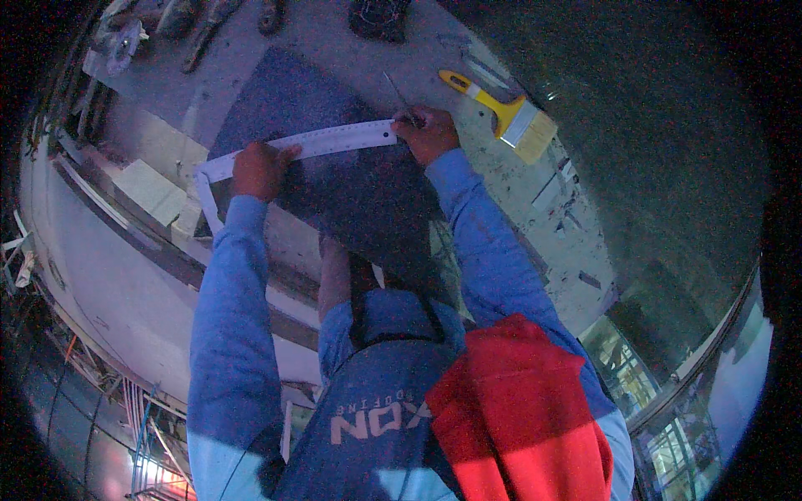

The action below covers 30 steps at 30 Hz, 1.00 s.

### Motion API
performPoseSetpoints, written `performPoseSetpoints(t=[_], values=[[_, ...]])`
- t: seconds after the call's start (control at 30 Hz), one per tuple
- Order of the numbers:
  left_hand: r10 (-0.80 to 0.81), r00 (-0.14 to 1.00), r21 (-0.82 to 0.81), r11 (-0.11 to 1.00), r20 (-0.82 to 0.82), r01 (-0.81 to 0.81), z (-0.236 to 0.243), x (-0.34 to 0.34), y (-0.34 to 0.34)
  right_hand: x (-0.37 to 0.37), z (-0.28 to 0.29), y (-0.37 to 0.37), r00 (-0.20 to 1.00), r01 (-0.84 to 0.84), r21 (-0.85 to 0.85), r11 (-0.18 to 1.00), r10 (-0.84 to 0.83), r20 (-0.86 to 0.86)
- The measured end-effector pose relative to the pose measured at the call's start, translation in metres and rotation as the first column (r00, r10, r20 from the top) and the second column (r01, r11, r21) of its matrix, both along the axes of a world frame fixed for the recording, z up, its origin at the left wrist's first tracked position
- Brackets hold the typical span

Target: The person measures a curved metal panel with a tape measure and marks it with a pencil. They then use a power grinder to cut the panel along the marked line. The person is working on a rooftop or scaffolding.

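Note:
My left hand (261,171) lies curled on the long arm of a pale L-shaped ruler (338,139), pressing it across a dark, flat sheet (338,200); the short arm runs down the sheet's left side. Near the ruler's right end, my right hand (430,134) is closed around a thin pointed tool (394,90), tip upward, with fingers touching the ruler. A paintbrush (522,125) with a yellow handle and pale bristles lies to the right of that hand.
Several dusty tools (196,46) and a black object (376,17) lie at the back of the pale work surface (180,96). A light block (150,192) sits at the left. A dark glossy area (668,167) borders the right edge. Red cloth (518,401) hangs over my front.

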<state>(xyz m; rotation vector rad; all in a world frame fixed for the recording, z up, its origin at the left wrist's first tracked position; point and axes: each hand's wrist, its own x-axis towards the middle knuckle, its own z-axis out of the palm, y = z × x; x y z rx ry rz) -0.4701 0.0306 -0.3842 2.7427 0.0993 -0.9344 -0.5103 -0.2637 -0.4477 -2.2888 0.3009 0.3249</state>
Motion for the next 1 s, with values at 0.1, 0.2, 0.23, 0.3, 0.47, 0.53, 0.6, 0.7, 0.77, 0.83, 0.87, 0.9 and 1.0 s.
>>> performPoseSetpoints(t=[0.1,0.2,0.23,0.3,0.47,0.53,0.6,0.7,0.77,0.83,0.87,0.9,1.0], values=[[-0.021,1.000,0.028,0.999,-0.010,0.022,-0.006,-0.003,0.002,0.001,0.005,-0.002,1.000,0.016,0.091,0.996,-0.014,-0.028],[-0.037,0.999,0.034,0.999,-0.010,0.038,-0.009,-0.005,0.003,-0.001,0.006,-0.001,0.998,0.050,0.029,0.998,-0.048,-0.049],[-0.042,0.999,0.031,0.999,-0.001,0.042,-0.010,-0.005,0.003,-0.002,0.005,0.000,0.998,0.046,0.008,0.999,-0.045,-0.043],[0.026,1.000,0.010,1.000,-0.003,-0.026,-0.010,-0.006,0.003,-0.005,0.004,0.002,0.999,0.043,-0.020,0.999,-0.042,0.034],[0.104,0.995,0.000,0.995,0.007,-0.104,-0.006,-0.005,0.000,-0.002,0.007,0.005,0.997,0.054,-0.057,0.997,-0.050,0.059],[0.127,0.992,0.011,0.992,0.023,-0.127,-0.005,-0.006,-0.002,0.003,0.010,0.005,0.999,0.034,0.004,0.999,-0.034,0.018],[0.148,0.989,-0.002,0.989,0.004,-0.148,-0.004,-0.007,-0.003,0.005,0.013,0.004,0.999,0.003,0.018,1.000,-0.004,0.041],[0.150,0.989,-0.004,0.989,-0.001,-0.150,-0.004,-0.007,-0.004,0.004,0.019,0.004,0.995,0.021,0.005,1.000,-0.021,-0.096],[0.122,0.992,0.013,0.992,-0.004,-0.122,-0.004,-0.005,-0.003,0.003,0.022,0.003,0.993,0.019,-0.081,0.997,-0.028,-0.111],[0.087,0.996,0.058,0.995,-0.007,-0.086,-0.002,-0.004,-0.003,0.007,0.022,0.001,0.996,-0.038,-0.095,0.995,0.030,-0.086],[0.122,0.992,0.060,0.991,-0.020,-0.121,-0.002,-0.004,-0.005,0.013,0.019,-0.004,0.991,-0.105,-0.072,0.992,0.098,-0.087],[0.167,0.986,0.073,0.984,-0.021,-0.165,0.000,-0.004,-0.006,0.017,0.017,-0.007,0.966,-0.209,-0.025,0.978,0.203,-0.158],[0.267,0.958,0.099,0.961,-0.105,-0.257,0.006,-0.007,-0.010,0.025,0.004,-0.018,0.857,-0.021,0.177,0.984,0.109,-0.504]])
